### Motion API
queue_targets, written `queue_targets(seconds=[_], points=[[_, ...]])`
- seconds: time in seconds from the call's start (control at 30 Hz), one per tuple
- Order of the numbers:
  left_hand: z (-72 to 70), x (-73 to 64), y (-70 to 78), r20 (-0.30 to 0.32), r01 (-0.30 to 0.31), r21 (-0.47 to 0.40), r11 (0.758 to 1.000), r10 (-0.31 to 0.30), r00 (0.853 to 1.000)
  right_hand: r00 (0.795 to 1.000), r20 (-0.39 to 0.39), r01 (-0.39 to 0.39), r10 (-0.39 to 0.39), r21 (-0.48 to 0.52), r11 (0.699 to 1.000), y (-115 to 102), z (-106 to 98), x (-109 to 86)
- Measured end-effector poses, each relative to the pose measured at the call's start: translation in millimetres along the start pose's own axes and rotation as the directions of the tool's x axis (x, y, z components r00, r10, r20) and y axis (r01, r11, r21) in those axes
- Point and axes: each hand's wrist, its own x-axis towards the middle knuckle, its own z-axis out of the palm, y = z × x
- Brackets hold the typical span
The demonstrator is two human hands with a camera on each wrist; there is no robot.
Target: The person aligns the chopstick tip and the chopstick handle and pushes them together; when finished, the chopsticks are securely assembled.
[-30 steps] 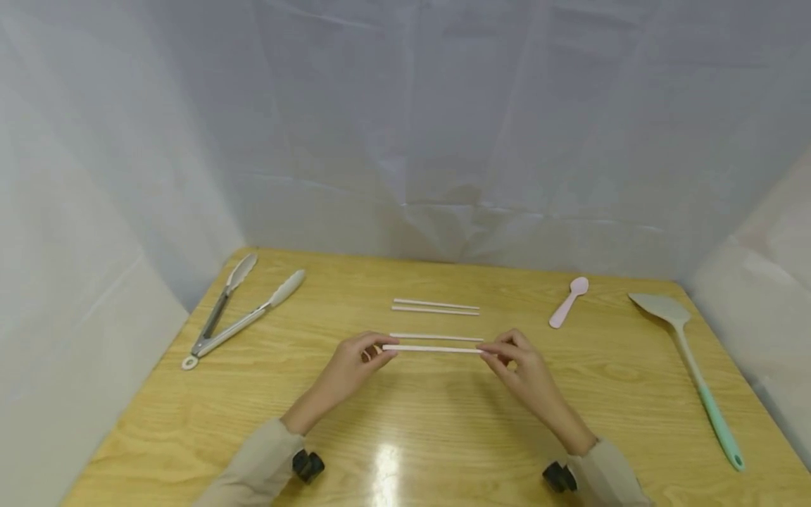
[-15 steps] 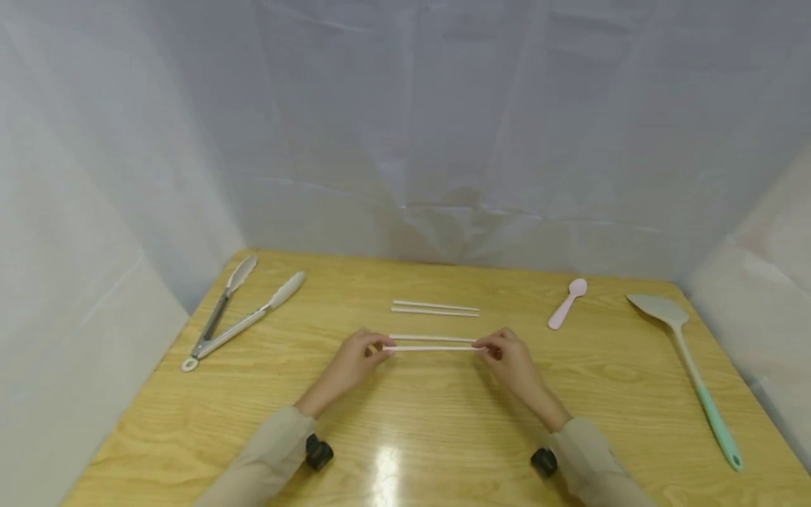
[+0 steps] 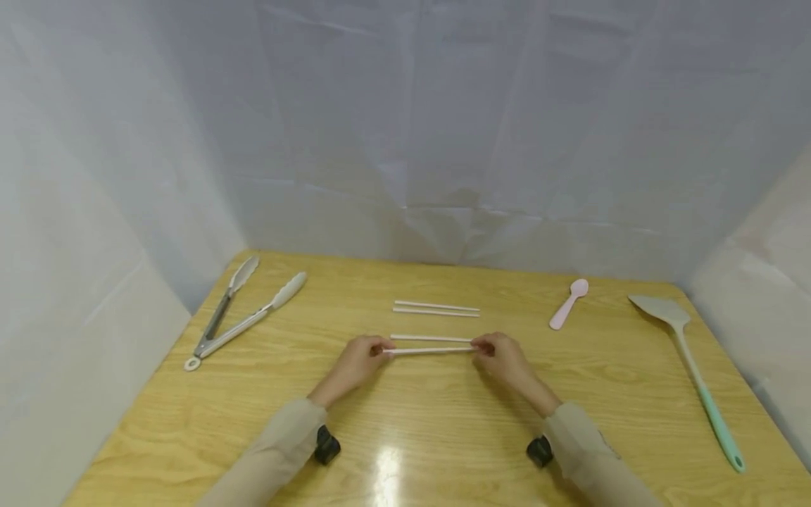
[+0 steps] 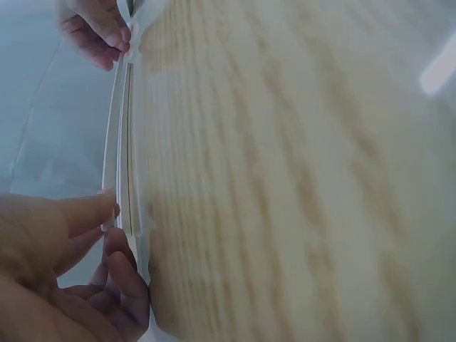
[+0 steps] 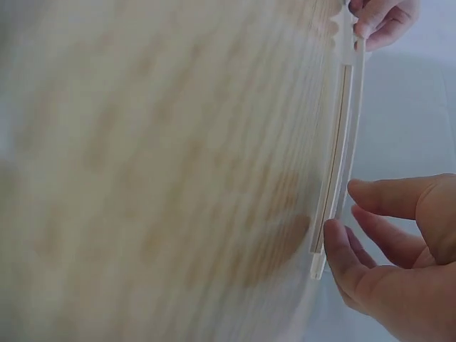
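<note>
My left hand [image 3: 356, 362] pinches the left end of a pale chopstick [image 3: 431, 350] between thumb and fingers. At its other end my right hand [image 3: 505, 358] has its fingertips and thumb on the same chopstick. It lies crosswise, low over the wooden table, its right end slightly farther back. Just behind it a second chopstick [image 3: 431, 338] rests on the table, its right end close to the right fingers. In the left wrist view the left hand [image 4: 85, 263] grips the near end. The right hand [image 5: 399, 228] fills the lower right of the right wrist view.
Farther back lies another pair of chopsticks [image 3: 436, 312]. Spread metal tongs [image 3: 237, 320] lie on the left of the table [image 3: 190, 436]. A pink spoon [image 3: 568, 304] and a spatula with a green handle [image 3: 693, 366] are on the right. Pale sheeting [image 3: 405, 127] surrounds the table.
Both hands have come lower and closer together with the chopstick. The right hand has moved left, and the chopstick's right end now sits slightly farther back. The other utensils stay in place.
</note>
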Motion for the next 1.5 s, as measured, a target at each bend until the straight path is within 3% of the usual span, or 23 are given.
queue_targets(seconds=[0.27,0.57,0.87,1.2,1.5], points=[[2.3,4.0,-1.3,-0.003,-0.031,0.020,0.999,0.031,1.000,0.995,0.057,-0.087,0.083,0.069,0.994,3,-3,-5.7],[-2.1,8.6,-4.3,0.016,-0.023,0.012,1.000,0.023,1.000,0.989,0.086,-0.124,0.118,0.058,0.991,5,-7,-5.0],[-3.9,9.3,-5.4,0.031,0.005,-0.005,1.000,-0.005,1.000,0.988,0.109,-0.109,0.106,0.021,0.994,7,-10,-5.8],[0.4,11.4,-7.5,0.015,0.032,-0.027,0.999,-0.031,0.999,0.984,0.125,-0.133,0.125,0.058,0.989,6,-10,-8.0],[-1.0,7.4,-9.8,0.018,0.015,-0.053,0.998,-0.014,1.000,0.984,0.122,-0.140,0.132,0.059,0.988,9,-8,-9.6]])
